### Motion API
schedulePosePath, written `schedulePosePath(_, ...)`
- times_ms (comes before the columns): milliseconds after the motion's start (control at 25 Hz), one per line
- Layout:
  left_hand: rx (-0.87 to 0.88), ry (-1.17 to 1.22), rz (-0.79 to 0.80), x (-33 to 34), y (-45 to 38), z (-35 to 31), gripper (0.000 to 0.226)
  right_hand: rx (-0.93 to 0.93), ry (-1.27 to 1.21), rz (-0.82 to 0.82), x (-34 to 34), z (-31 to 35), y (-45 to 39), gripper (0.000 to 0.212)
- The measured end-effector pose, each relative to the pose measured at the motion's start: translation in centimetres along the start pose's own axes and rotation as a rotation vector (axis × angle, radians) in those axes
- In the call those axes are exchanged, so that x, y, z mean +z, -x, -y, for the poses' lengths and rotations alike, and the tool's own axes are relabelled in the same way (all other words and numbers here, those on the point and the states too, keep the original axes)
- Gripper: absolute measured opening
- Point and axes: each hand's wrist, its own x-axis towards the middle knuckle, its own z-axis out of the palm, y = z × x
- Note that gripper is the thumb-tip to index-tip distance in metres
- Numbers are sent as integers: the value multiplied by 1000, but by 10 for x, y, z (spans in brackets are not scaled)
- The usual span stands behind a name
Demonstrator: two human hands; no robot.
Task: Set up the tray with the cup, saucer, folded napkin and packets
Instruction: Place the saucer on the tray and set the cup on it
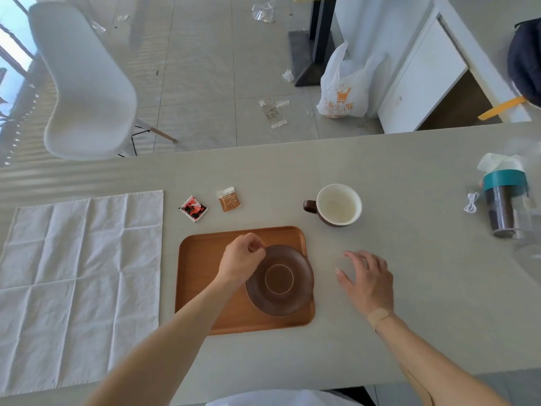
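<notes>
A wooden tray lies in front of me on the grey table. A dark brown saucer rests on its right half, overhanging the right rim a little. My left hand pinches the saucer's upper left edge. My right hand hovers over the table right of the tray, fingers spread and empty. A brown cup with a white inside stands beyond the tray to the right. Behind the tray lie a red-black packet and a brown packet. A white cloth napkin is spread flat at the left.
A dark bottle with a teal band and a white cable are at the table's right end. Beyond the table's far edge are a white chair, a white plastic bag and litter on the floor.
</notes>
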Motion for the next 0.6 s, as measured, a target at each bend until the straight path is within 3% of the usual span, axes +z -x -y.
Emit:
schedulePosePath(160, 118, -96, 112, 14, -54, -50, 12, 50, 223, 159, 13, -23, 0, 71)
schedulePosePath(280, 129, -72, 233, 26, -90, -83, 29, 84, 212, 224, 27, -27, 2, 82)
schedulePosePath(400, 73, -13, 415, 36, -109, -103, 20, 98, 233, 230, 33, -26, 5, 83)
schedulePosePath(600, 33, -66, 473, 38, -121, -106, 15, 126, 257, 149, 37, -19, 8, 83)
